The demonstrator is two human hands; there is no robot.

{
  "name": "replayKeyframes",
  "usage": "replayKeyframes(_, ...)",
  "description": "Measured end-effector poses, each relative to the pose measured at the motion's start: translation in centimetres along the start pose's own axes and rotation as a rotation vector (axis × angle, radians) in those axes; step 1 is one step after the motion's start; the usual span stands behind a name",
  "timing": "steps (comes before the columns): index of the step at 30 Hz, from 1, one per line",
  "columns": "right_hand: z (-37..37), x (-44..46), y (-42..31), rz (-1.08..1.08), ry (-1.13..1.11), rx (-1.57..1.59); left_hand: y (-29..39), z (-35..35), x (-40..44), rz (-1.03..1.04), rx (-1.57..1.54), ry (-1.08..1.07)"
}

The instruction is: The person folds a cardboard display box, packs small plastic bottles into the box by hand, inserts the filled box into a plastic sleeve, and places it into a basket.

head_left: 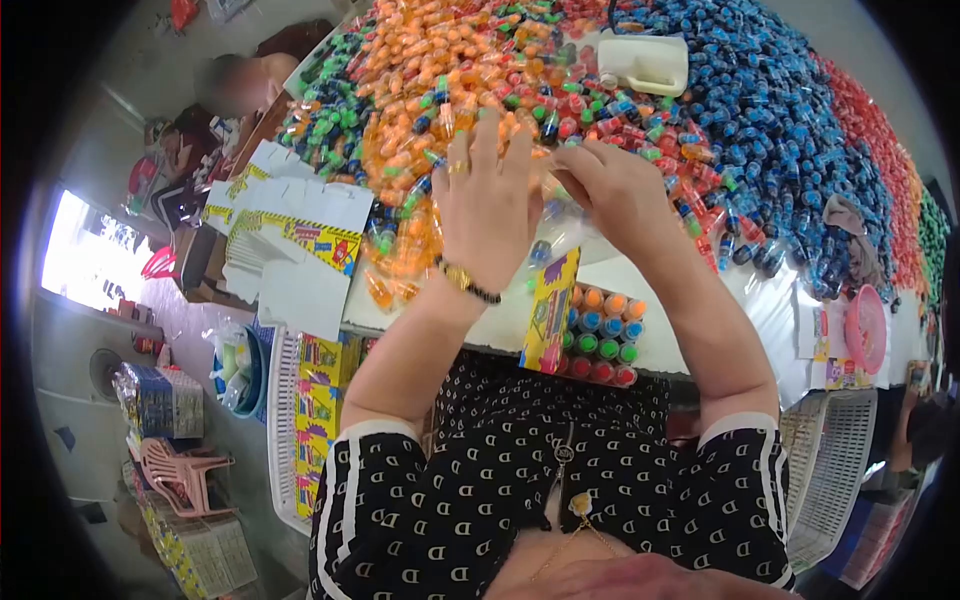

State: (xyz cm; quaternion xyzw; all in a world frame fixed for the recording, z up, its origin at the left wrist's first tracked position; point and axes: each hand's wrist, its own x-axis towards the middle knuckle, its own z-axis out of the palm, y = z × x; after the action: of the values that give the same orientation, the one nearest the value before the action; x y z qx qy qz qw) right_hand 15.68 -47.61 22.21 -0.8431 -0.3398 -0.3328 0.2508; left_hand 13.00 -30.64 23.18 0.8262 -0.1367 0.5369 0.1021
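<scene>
My left hand [488, 205] is stretched out, back upward, over the orange bottles [405, 140], fingers extended and slightly apart. Beside it my right hand [615, 190] has its fingers bent together in a pinch; what lies in them, if anything, is too hidden to name. Something clear and shiny, like plastic film [562, 212], shows between the two hands. Just below, at the table's near edge, stands a carton with a printed yellow and purple flap [550, 312]. It holds rows of small bottles [603, 335] with orange, blue, green and red caps.
Blue bottles [765, 120] are heaped on the right, with a white jug [643, 65] among the piles. Flattened cartons [300, 230] lie on the left. White baskets [288, 430] flank me, and a pink basin [865, 330] sits right. Another person [240, 85] is at the far left.
</scene>
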Motion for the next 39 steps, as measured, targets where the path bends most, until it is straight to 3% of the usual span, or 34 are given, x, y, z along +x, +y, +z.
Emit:
replayKeyframes(2, 0.2, 0.6, -0.3, -0.095, -0.098, -0.036, -0.8, -0.7, 0.4, 0.106, 0.221, -0.312)
replayKeyframes(3, 0.2, 0.8, -0.3, -0.094, -0.101, -0.029, -1.4, -0.6, 0.4, 0.104, 0.225, -0.318)
replayKeyframes(6, 0.3, 0.7, -0.1, -0.076, -0.199, -0.074, -2.9, -0.2, 0.2, -0.122, 0.17, -0.762)
replayKeyframes(10, 0.7, -0.1, 0.9, -0.055, -0.197, -0.081, -3.8, -0.4, -1.6, 0.054, 0.181, -0.884)
replayKeyframes(11, 0.8, -0.3, 1.3, -0.049, -0.201, -0.078, -3.9, -0.5, -1.6, 0.055, 0.178, -0.891)
replayKeyframes(14, 1.2, -1.2, 2.6, 0.021, -0.207, -0.114, -4.4, -0.3, -1.1, -0.066, -0.032, -0.489)
replayKeyframes(15, 1.3, -1.2, 3.4, 0.034, -0.217, -0.109, -4.5, -0.5, -0.5, -0.067, -0.038, -0.505)
replayKeyframes(17, 0.9, -0.9, 4.9, 0.266, -0.427, -0.322, -4.4, -1.0, 0.4, 0.058, -0.308, 0.003)
replayKeyframes(18, 0.1, -1.2, 4.9, 0.277, -0.442, -0.315, -4.2, -1.0, -0.2, 0.051, -0.313, -0.014)
replayKeyframes(20, -1.7, -1.6, 4.9, 0.394, 0.009, -0.147, -3.5, -0.9, -1.5, -0.042, -0.384, 0.302)
replayKeyframes(21, -2.5, -2.4, 4.9, 0.402, 0.003, -0.146, -3.2, -0.7, -1.9, -0.086, -0.414, 0.465)
replayKeyframes(22, -3.5, -3.7, 4.6, 0.557, 0.076, 0.489, -2.4, -0.8, -3.3, -0.091, -0.417, 0.456)
replayKeyframes(23, -4.3, -4.9, 3.7, 0.685, 0.153, 1.131, -1.5, -1.1, -5.6, -0.431, -0.839, 0.396)
replayKeyframes(24, -4.4, -6.2, 2.0, 0.699, 0.149, 1.132, -1.0, -1.2, -8.1, -0.781, -1.25, 0.313)
replayKeyframes(26, -3.6, -8.8, -1.7, 0.797, 0.242, 1.269, -3.4, -1.0, -13.4, -1.267, -2.004, -0.115)
replayKeyframes(27, -3.0, -10.4, -1.7, 0.812, 0.239, 1.266, -2.8, -0.7, -14.7, -1.283, -2.002, -0.118)
replayKeyframes(29, -1.6, -14.0, -1.0, 0.638, 0.141, 0.987, -0.5, 0.4, -16.2, -1.747, -1.773, 0.048)
replayKeyframes(34, 1.2, -20.5, -0.8, 0.714, 0.186, 0.852, 2.5, 0.4, -17.8, -1.702, -1.724, -0.065)
replayKeyframes(38, 1.4, -22.1, -1.3, 0.68, 0.235, 0.565, 2.7, 1.3, -19.4, -1.559, -1.462, -0.276)
replayKeyframes(39, 1.3, -22.4, -1.4, 0.651, 0.218, 0.52, 2.6, 1.5, -19.8, -1.444, -1.38, -0.324)
